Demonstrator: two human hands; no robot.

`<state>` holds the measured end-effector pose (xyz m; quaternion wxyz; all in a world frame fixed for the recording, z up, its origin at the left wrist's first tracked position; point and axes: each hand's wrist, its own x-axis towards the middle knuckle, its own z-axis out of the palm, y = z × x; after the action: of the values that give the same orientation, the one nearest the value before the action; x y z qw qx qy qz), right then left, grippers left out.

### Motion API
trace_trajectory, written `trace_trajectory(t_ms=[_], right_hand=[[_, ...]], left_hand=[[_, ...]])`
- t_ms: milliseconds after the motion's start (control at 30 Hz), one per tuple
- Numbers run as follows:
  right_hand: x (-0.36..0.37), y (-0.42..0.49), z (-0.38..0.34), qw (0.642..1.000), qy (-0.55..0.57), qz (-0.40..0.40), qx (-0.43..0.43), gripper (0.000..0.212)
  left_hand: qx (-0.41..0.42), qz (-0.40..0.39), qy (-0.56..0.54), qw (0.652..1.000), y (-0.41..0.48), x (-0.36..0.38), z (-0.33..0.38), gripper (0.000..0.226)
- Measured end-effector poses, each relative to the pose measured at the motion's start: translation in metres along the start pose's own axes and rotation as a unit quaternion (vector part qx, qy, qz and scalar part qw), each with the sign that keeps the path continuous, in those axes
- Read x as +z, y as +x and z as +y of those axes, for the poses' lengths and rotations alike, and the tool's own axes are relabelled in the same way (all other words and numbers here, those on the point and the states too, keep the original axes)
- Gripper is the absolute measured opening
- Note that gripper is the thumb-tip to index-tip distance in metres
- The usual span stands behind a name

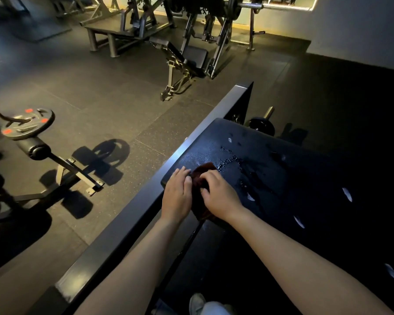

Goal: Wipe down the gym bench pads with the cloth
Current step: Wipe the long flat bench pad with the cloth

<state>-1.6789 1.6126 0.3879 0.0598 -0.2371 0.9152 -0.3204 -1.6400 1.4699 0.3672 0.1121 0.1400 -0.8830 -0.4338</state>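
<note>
A black bench pad (271,160) fills the right centre, with droplets and a wet streak across its top. A dark reddish-brown cloth (201,176) lies on the pad's near left corner. My left hand (176,194) rests flat on the pad's left edge, fingers straight, touching the cloth's side. My right hand (218,195) lies on top of the cloth with its fingers curled onto the fabric. Most of the cloth is hidden under my hands.
A dark metal frame beam (146,201) runs diagonally along the pad's left side. A weight plate (27,123) on a small bench stands at the left. Another bench (180,55) and racks stand at the back. My shoe (197,303) shows at the bottom.
</note>
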Motion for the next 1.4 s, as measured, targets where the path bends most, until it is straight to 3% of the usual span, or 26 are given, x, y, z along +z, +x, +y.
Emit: trace_trajectory(t_ms=[133,200,300,500,600,700,800,1000,1167,1333,1400], right_hand=[[-0.014,0.014,0.021,0.994,0.003,0.075,0.079,0.029],[-0.01,0.024,0.016,0.993,-0.023,0.07,0.09,0.036],[0.002,0.029,-0.001,0.995,-0.065,0.052,0.055,0.039],[-0.003,0.004,-0.007,0.999,-0.035,-0.005,-0.035,0.022],[-0.011,0.009,0.0,0.999,-0.026,0.002,-0.048,0.029],[-0.018,0.031,0.014,0.998,-0.002,0.062,0.009,0.046],[-0.011,0.047,0.016,0.995,-0.066,0.022,0.067,0.048],[0.005,0.023,-0.004,0.996,-0.066,-0.025,-0.056,0.039],[0.008,0.022,0.009,0.989,-0.083,-0.025,-0.12,0.037],[-0.005,0.053,0.026,0.994,-0.101,0.048,0.017,0.042],[-0.002,0.053,0.02,0.994,-0.096,0.052,0.031,0.042]], left_hand=[[0.023,-0.001,0.038,0.999,-0.003,0.001,-0.006,0.04],[0.024,-0.001,0.037,0.999,-0.002,0.0,-0.006,0.041],[0.008,0.006,0.011,1.0,-0.003,0.0,-0.004,0.042],[-0.003,0.024,-0.016,1.0,-0.003,0.003,-0.004,0.04],[0.012,0.016,-0.001,1.0,-0.005,0.001,-0.005,0.04],[0.02,0.013,0.008,1.0,-0.003,0.0,-0.006,0.039],[0.011,0.015,-0.006,1.0,-0.002,0.0,-0.008,0.042],[-0.026,0.041,-0.101,0.994,0.002,0.002,-0.012,0.05],[0.021,0.014,0.001,1.0,-0.003,0.005,-0.014,0.041],[0.017,0.026,0.002,1.0,-0.002,0.005,-0.013,0.039],[0.008,0.034,-0.029,0.999,-0.003,0.004,-0.013,0.038]])
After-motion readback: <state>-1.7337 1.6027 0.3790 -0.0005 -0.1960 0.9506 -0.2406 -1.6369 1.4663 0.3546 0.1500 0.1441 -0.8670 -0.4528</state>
